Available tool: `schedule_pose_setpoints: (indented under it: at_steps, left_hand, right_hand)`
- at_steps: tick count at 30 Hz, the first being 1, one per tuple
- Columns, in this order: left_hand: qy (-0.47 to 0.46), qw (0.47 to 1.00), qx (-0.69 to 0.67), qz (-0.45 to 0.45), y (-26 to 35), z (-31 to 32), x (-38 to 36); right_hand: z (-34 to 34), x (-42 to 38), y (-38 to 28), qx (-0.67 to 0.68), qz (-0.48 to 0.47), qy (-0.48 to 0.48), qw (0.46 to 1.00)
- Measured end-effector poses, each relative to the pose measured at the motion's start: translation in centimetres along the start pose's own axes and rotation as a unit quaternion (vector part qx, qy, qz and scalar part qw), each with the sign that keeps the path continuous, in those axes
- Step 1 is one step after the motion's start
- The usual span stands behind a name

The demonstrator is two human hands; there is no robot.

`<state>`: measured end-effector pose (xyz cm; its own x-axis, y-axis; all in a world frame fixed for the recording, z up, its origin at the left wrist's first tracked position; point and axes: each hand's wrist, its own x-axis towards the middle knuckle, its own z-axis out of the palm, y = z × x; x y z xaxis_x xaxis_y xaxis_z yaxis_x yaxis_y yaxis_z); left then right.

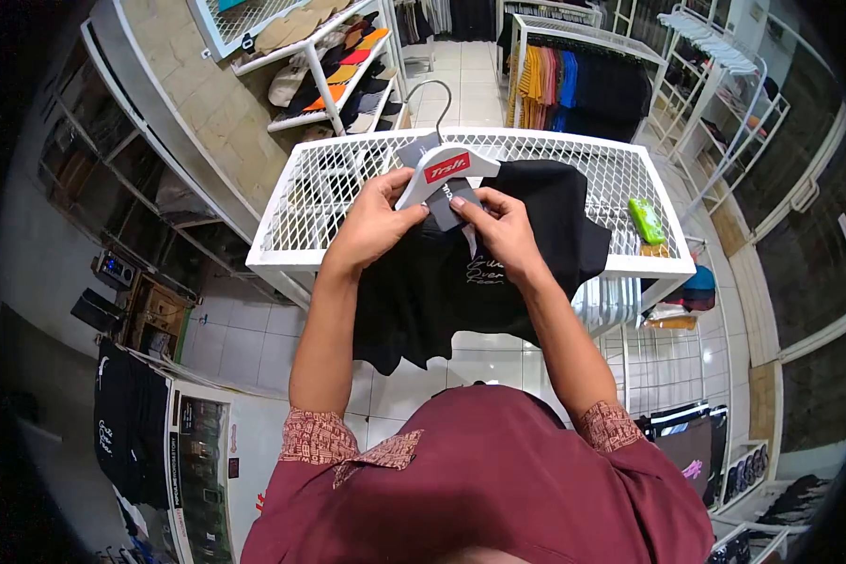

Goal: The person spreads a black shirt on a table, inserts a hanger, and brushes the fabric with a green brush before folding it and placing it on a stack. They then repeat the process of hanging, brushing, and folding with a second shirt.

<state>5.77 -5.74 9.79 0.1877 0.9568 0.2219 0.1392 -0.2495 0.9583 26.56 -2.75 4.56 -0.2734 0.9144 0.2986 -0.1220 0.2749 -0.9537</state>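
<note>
A black shirt (432, 301) with small white lettering lies over the front edge of a white mesh-topped table (620, 263). At its neck is a white hanger (482, 165) with a red label and a metal hook pointing away. My left hand (376, 221) is closed on the hanger's left side and the shirt's collar. With thumb and fingers, my right hand (503, 226) pinches a dark tag (442, 209) at the collar. The fingertips of both hands are close together, just below the red label.
A green packet (646, 221) lies on the mesh at the right. Shelves of caps (348, 75) stand at the back left, and a rack of hanging shirts (573, 85) at the back right. Folded items sit below the table's right side.
</note>
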Motion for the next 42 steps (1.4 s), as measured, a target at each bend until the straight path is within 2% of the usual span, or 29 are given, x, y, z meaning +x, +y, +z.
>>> schedule_pose_setpoints:
  at_steps: [1, 2, 4, 5, 6, 7, 8, 10, 12, 14, 15, 16, 18, 19, 21, 22, 23, 24, 25, 28, 31, 33, 34, 36, 37, 38, 40, 42]
  left_hand:
    - [-0.003, 1.0, 0.002, 0.001, 0.0, 0.1, 0.1]
    - [0.023, 0.998, 0.044, 0.04, -0.1, 0.2, 0.1]
    - [0.077, 0.983, 0.127, 0.112, -0.4, 0.3, -0.5]
    - [0.091, 0.981, 0.104, 0.133, -0.4, 0.5, -0.8]
    - [0.093, 0.981, 0.104, 0.133, 0.1, 0.3, -0.9]
    - [0.078, 0.978, 0.16, 0.112, 1.0, 0.0, -1.2]
    - [0.064, 0.97, 0.215, 0.092, 1.7, -0.3, -1.4]
    - [0.086, 0.97, 0.211, 0.087, 2.2, -0.4, -1.7]
    - [0.071, 0.968, 0.229, 0.076, 2.6, -0.8, -1.8]
    - [0.061, 0.973, 0.214, 0.065, 2.9, -1.0, -2.0]
    - [0.06, 0.968, 0.234, 0.072, 3.3, -1.0, -2.0]
    - [0.058, 0.962, 0.255, 0.081, 3.8, -0.9, -2.0]
    - [0.052, 0.965, 0.246, 0.074, 4.5, -0.7, -2.2]
    - [0.049, 0.963, 0.255, 0.076, 4.7, -0.6, -2.3]
    - [0.045, 0.96, 0.264, 0.08, 4.9, -0.5, -2.3]
    - [0.071, 0.939, 0.313, 0.122, 4.8, -0.4, -2.4]
    - [0.097, 0.913, 0.361, 0.163, 4.8, -0.5, -2.5]
    - [0.098, 0.913, 0.361, 0.164, 4.9, -0.5, -2.7]
    - [0.11, 0.911, 0.357, 0.171, 5.0, -0.6, -2.8]
    - [0.116, 0.909, 0.361, 0.172, 6.0, -0.5, -3.1]
    - [0.111, 0.906, 0.374, 0.164, 7.0, -0.3, -3.0]
    - [0.114, 0.904, 0.379, 0.164, 7.1, -0.2, -2.8]
    - [0.136, 0.901, 0.367, 0.186, 7.0, -0.2, -2.7]
    - [0.161, 0.899, 0.352, 0.204, 7.1, -0.3, -2.7]
    - [0.141, 0.91, 0.337, 0.197, 7.6, -0.4, -2.7]
    - [0.119, 0.92, 0.322, 0.19, 8.2, -0.5, -2.8]
    - [0.086, 0.935, 0.295, 0.176, 10.0, -0.7, -2.7]
    - [0.069, 0.956, 0.22, 0.182, 12.1, 0.0, -2.7]
  right_hand:
    - [-0.1, -0.5, -1.1, 0.041, 0.056, 0.003, 0.998]
    - [-0.1, -0.9, -1.6, 0.083, 0.111, 0.003, 0.99]
    - [-0.4, -1.5, 0.4, 0.059, 0.081, 0.029, 0.995]
    - [-1.0, -2.1, 1.3, 0.004, 0.063, 0.036, 0.997]
    - [-1.7, -2.4, 2.0, -0.052, 0.042, 0.043, 0.997]
    - [-1.9, -3.0, 2.3, -0.085, -0.001, 0.058, 0.995]
    - [-2.5, -3.8, 2.1, -0.085, 0.0, 0.056, 0.995]
    - [-3.2, -5.2, -0.1, -0.195, -0.033, 0.045, 0.979]
    - [-3.6, -5.4, -0.4, -0.229, -0.112, 0.059, 0.965]
    - [-3.7, -4.8, -0.6, -0.199, -0.244, 0.099, 0.944]
    - [-4.2, -4.7, -1.5, -0.258, -0.287, 0.083, 0.919]
    - [-4.3, -4.2, -1.8, -0.241, -0.321, 0.067, 0.913]
    - [-4.0, -3.4, -3.3, -0.3, -0.357, 0.071, 0.882]
    - [-3.9, -3.1, -3.7, -0.301, -0.356, 0.073, 0.881]
    - [-3.8, -2.6, -4.5, -0.384, -0.353, 0.047, 0.852]
    - [-3.7, -2.3, -4.8, -0.385, -0.354, 0.048, 0.851]
    - [-3.6, -2.0, -5.1, -0.433, -0.368, 0.039, 0.822]
    - [-3.4, -1.8, -5.4, -0.48, -0.381, 0.028, 0.79]
    - [-3.0, -1.5, -5.8, -0.48, -0.383, 0.027, 0.789]
    - [-0.8, -1.4, -7.4, -0.603, -0.373, -0.062, 0.703]
    - [1.0, -1.3, -7.2, -0.602, -0.384, -0.07, 0.697]
    - [1.4, -1.5, -7.9, -0.512, -0.412, -0.022, 0.753]
    - [1.0, -1.7, -8.3, -0.513, -0.414, -0.022, 0.751]
    - [-0.9, -2.7, -8.9, -0.462, -0.46, 0.04, 0.757]
    - [-1.7, -3.3, -9.2, -0.475, -0.444, 0.107, 0.752]
    - [-2.4, -3.8, -10.3, -0.52, -0.439, 0.155, 0.716]
    - [-4.3, -4.5, -12.0, -0.571, -0.409, 0.175, 0.69]
    - [-6.8, -5.8, -12.9, -0.6, -0.339, 0.12, 0.715]
